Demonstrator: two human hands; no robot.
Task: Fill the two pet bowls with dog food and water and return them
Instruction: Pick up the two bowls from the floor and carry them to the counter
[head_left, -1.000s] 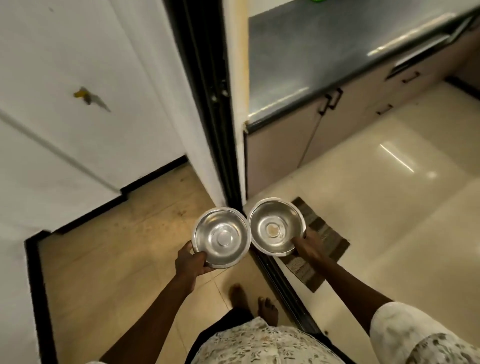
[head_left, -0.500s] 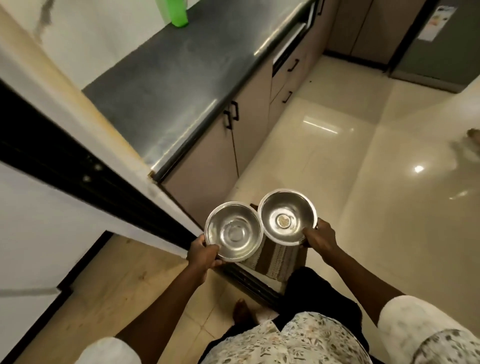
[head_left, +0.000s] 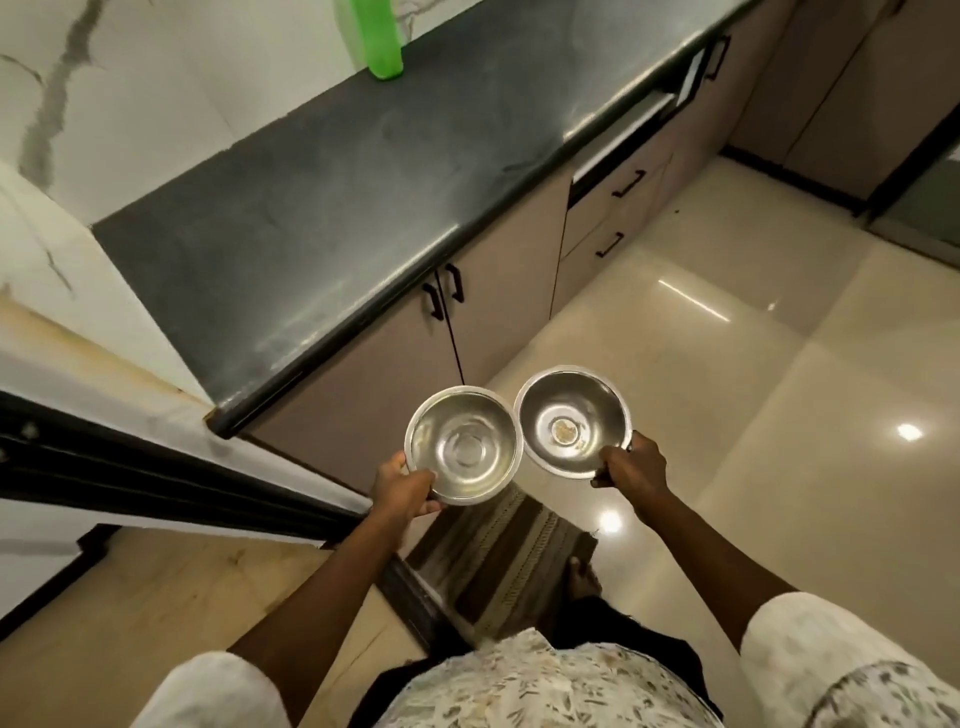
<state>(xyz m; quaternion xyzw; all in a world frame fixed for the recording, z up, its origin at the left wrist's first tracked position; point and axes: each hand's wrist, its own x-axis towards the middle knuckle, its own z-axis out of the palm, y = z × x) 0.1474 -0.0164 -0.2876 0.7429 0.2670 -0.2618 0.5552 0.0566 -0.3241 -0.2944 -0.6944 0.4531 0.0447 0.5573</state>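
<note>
Two steel pet bowls hang in front of me above the kitchen floor, side by side and almost touching. My left hand (head_left: 402, 491) grips the near rim of the left bowl (head_left: 464, 446), whose inside is bare and shiny. My right hand (head_left: 631, 466) grips the near right rim of the right bowl (head_left: 571, 422), which has a small patch of brownish residue at its bottom. Both bowls sit level, with no food or water in them.
A dark grey countertop (head_left: 337, 192) runs along the left over beige cabinets (head_left: 395, 384) with black handles. A green bottle (head_left: 376, 39) stands at its back. A striped mat (head_left: 498, 561) lies at the black door threshold (head_left: 171, 483). Glossy cream floor tiles (head_left: 727, 338) stretch ahead and right.
I have stepped through the doorway into the kitchen, with a foot on the mat. The view has turned toward the counter. Both bowls stay in my hands, held a little higher.
</note>
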